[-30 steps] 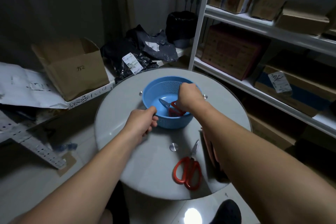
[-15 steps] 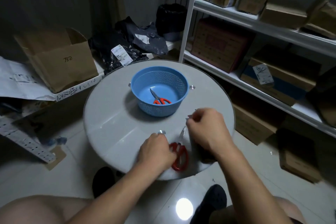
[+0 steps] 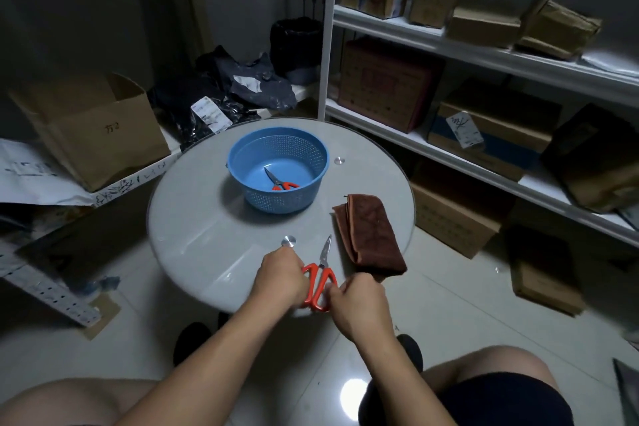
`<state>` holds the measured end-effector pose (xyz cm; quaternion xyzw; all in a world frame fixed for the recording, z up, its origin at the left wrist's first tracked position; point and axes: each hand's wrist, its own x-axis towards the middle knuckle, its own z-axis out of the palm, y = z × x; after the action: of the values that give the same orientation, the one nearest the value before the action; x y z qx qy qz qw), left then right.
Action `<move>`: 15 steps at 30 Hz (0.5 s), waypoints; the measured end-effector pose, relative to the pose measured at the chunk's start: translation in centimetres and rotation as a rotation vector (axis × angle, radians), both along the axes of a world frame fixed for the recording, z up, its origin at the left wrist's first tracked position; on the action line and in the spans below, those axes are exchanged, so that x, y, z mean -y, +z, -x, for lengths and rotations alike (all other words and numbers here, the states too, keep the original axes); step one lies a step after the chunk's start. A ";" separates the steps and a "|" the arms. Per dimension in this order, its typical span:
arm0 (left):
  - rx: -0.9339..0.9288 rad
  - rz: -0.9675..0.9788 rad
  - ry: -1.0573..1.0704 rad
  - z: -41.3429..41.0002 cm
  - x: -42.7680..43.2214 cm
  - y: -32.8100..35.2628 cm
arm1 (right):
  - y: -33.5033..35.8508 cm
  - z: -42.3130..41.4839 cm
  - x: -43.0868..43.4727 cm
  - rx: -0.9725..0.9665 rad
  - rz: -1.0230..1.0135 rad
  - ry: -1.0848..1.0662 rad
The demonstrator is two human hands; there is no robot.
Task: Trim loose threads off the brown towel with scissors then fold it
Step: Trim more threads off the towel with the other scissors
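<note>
Both hands are on the red-handled scissors (image 3: 320,282) at the table's (image 3: 193,218) near edge, lower middle: left hand (image 3: 281,278) curled around one loop, right hand (image 3: 359,309) pinching the other. Brown towel (image 3: 371,235) lies folded just right of the blades, blue basket (image 3: 276,149) further back.

Bare tabletop (image 3: 193,218) left of basket (image 3: 321,162)

Storeroom: cardboard boxes (image 3: 390,85) crowd white shelving (image 3: 484,55).
</note>
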<state>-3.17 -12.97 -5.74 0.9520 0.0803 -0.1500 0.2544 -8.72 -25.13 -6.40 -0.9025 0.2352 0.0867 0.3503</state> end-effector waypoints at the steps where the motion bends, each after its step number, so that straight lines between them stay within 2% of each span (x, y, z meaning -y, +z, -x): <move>1: 0.004 0.013 0.015 0.4 0.0 0.3 | -0.1 0.2 -0.1 -0.001 -0.024 0.004; 3: 0.021 0.122 0.072 1.2 -0.3 0.8 | -0.2 0.7 -0.1 0.011 -0.035 0.007; 6: 0.061 0.400 0.110 2.6 -1.3 1.0 | 0.4 1.5 -0.1 0.071 -0.090 0.019; 10: 0.113 0.542 0.128 4.8 -2.7 0.2 | 0.8 2.1 -0.4 0.155 -0.094 0.104; 13: 0.110 0.732 0.241 4.5 -2.7 1.0 | 1.4 1.5 -0.7 0.196 -0.049 0.167; 15: 0.118 0.841 0.242 4.3 -2.8 1.5 | 2.1 1.3 -0.8 0.216 -0.044 0.197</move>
<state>-7.42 -10.13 -4.20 0.7563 0.1084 -0.0843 0.6396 -10.02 -24.35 -4.28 -0.9174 0.1044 0.0280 0.3830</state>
